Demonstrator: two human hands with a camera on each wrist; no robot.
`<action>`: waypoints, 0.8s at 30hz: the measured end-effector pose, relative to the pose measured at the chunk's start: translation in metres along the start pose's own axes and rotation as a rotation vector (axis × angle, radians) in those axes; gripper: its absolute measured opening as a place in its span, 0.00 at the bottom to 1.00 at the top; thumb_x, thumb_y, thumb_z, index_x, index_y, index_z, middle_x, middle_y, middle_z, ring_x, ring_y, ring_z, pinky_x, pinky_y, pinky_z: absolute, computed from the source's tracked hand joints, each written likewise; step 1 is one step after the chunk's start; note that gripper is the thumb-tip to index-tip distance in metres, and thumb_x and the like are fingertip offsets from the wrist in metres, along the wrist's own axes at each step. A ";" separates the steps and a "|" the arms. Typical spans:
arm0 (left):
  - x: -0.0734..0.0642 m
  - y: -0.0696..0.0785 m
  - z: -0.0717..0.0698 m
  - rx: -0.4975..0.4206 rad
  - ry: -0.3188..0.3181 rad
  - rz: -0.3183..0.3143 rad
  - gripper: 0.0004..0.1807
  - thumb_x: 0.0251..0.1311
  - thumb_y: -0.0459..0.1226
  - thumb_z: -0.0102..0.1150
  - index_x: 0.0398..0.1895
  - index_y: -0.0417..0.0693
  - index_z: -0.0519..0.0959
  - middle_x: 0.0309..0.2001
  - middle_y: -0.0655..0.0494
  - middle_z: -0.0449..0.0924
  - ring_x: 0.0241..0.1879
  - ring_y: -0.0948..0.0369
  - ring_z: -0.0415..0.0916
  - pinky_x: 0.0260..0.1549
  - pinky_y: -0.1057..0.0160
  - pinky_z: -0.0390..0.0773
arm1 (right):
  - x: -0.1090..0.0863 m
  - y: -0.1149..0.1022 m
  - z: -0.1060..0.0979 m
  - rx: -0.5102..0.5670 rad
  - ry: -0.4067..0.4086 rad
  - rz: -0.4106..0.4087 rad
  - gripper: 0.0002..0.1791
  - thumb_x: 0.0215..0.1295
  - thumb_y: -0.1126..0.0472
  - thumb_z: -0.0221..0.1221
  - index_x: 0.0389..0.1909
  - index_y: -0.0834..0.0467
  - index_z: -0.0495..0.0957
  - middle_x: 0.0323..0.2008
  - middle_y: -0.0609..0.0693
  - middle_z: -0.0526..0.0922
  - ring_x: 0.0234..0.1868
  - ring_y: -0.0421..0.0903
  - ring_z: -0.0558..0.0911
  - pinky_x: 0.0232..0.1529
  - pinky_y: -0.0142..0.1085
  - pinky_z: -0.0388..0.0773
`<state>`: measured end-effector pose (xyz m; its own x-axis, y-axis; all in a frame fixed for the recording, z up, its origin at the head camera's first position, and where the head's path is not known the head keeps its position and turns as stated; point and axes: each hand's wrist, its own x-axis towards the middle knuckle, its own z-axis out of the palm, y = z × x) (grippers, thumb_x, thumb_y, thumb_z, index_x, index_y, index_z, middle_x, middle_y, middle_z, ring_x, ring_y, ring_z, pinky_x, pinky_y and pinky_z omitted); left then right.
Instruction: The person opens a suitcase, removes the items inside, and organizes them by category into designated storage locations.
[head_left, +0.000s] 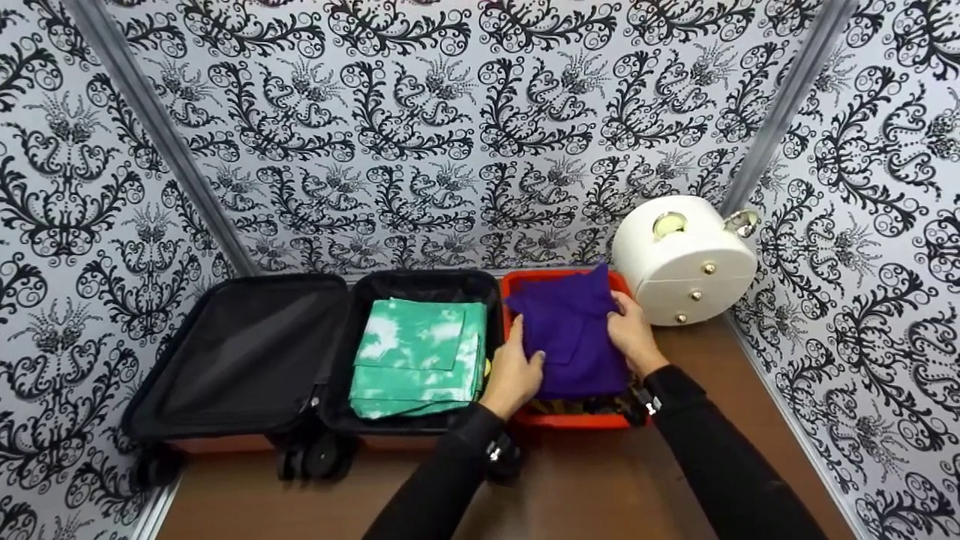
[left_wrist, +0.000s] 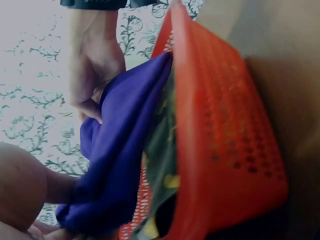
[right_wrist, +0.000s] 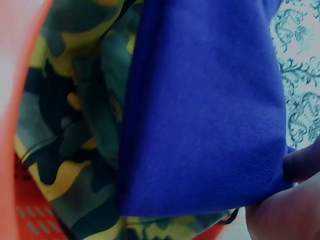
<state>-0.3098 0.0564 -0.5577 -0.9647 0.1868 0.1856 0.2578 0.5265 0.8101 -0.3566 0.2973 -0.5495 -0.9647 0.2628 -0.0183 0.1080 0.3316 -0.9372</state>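
Observation:
A folded purple cloth (head_left: 574,337) is held by its two sides over the red basket (head_left: 577,421). My left hand (head_left: 517,375) grips its left edge, thumb on top. On the opposite edge, my right hand (head_left: 631,330) pinches the fabric. Camouflage cloth (right_wrist: 65,125) in green, yellow and black lies in the basket beneath the purple piece. Left of the basket, a folded green and white tie-dye cloth (head_left: 416,352) rests inside one half of an open suitcase (head_left: 367,281). The garment type of the purple cloth cannot be made out.
The suitcase's other half, its black-lined lid (head_left: 255,352), lies flat at the left. A round white case (head_left: 682,262) with gold fittings stands behind the basket at the right. Patterned walls (head_left: 420,135) enclose the brown floor (head_left: 585,487) on three sides.

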 end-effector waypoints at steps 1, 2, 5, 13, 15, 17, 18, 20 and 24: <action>0.000 -0.001 0.002 0.001 -0.010 0.009 0.37 0.72 0.31 0.63 0.83 0.40 0.67 0.71 0.32 0.81 0.69 0.39 0.82 0.71 0.43 0.80 | 0.001 0.003 0.000 -0.013 0.003 0.004 0.31 0.79 0.71 0.43 0.81 0.64 0.68 0.79 0.68 0.72 0.78 0.60 0.72 0.82 0.53 0.65; 0.000 -0.001 0.004 0.004 -0.023 0.020 0.34 0.70 0.29 0.63 0.79 0.39 0.71 0.70 0.33 0.82 0.69 0.39 0.82 0.70 0.43 0.81 | 0.003 0.006 0.001 -0.024 0.002 0.010 0.31 0.79 0.71 0.44 0.81 0.65 0.68 0.79 0.68 0.72 0.80 0.61 0.71 0.84 0.53 0.64; -0.002 0.000 0.007 0.036 -0.095 0.012 0.24 0.68 0.27 0.63 0.67 0.39 0.83 0.65 0.36 0.86 0.67 0.41 0.84 0.68 0.46 0.83 | 0.005 0.015 0.001 -0.086 -0.034 0.025 0.31 0.80 0.70 0.45 0.82 0.66 0.65 0.82 0.70 0.66 0.85 0.64 0.65 0.87 0.55 0.58; -0.010 0.001 0.013 0.106 -0.263 -0.054 0.24 0.76 0.39 0.63 0.67 0.33 0.84 0.66 0.37 0.87 0.69 0.45 0.84 0.70 0.48 0.82 | 0.005 0.025 -0.002 -0.338 -0.179 0.088 0.42 0.76 0.64 0.52 0.88 0.68 0.50 0.84 0.76 0.57 0.86 0.71 0.58 0.86 0.61 0.58; -0.010 0.000 0.012 0.105 -0.266 -0.061 0.24 0.76 0.40 0.63 0.67 0.33 0.84 0.66 0.37 0.87 0.69 0.45 0.84 0.70 0.48 0.82 | 0.002 0.021 -0.001 -0.412 -0.197 0.078 0.45 0.75 0.63 0.53 0.88 0.67 0.47 0.85 0.75 0.56 0.87 0.71 0.57 0.87 0.61 0.57; -0.009 -0.001 0.009 0.093 -0.268 -0.067 0.24 0.77 0.42 0.62 0.67 0.34 0.84 0.66 0.38 0.87 0.68 0.46 0.84 0.68 0.48 0.83 | 0.005 0.027 0.002 -0.500 -0.180 -0.002 0.44 0.74 0.60 0.55 0.87 0.69 0.53 0.82 0.76 0.61 0.84 0.73 0.63 0.84 0.62 0.62; -0.009 -0.002 0.007 0.083 -0.266 -0.060 0.24 0.77 0.43 0.62 0.66 0.35 0.85 0.65 0.39 0.87 0.66 0.47 0.85 0.67 0.49 0.83 | 0.003 0.023 0.003 -0.555 -0.163 -0.029 0.41 0.74 0.59 0.55 0.85 0.69 0.59 0.80 0.77 0.65 0.82 0.74 0.66 0.83 0.62 0.65; -0.007 -0.004 0.001 0.057 -0.252 -0.033 0.23 0.77 0.43 0.62 0.64 0.36 0.86 0.59 0.40 0.91 0.57 0.49 0.90 0.62 0.51 0.86 | -0.002 0.016 0.006 -0.635 -0.111 -0.079 0.35 0.74 0.58 0.56 0.77 0.70 0.71 0.75 0.77 0.72 0.78 0.75 0.71 0.81 0.63 0.66; -0.004 -0.010 -0.016 -0.014 -0.205 0.021 0.19 0.78 0.42 0.60 0.60 0.40 0.89 0.43 0.46 0.94 0.36 0.57 0.91 0.47 0.57 0.89 | -0.022 -0.013 0.014 -0.688 -0.027 -0.064 0.23 0.74 0.56 0.56 0.61 0.65 0.86 0.67 0.74 0.79 0.71 0.75 0.74 0.73 0.66 0.68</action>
<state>-0.3093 0.0369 -0.5575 -0.9278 0.3629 0.0868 0.2755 0.5092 0.8153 -0.3407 0.2741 -0.5420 -0.9789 0.2039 0.0122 0.1703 0.8474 -0.5029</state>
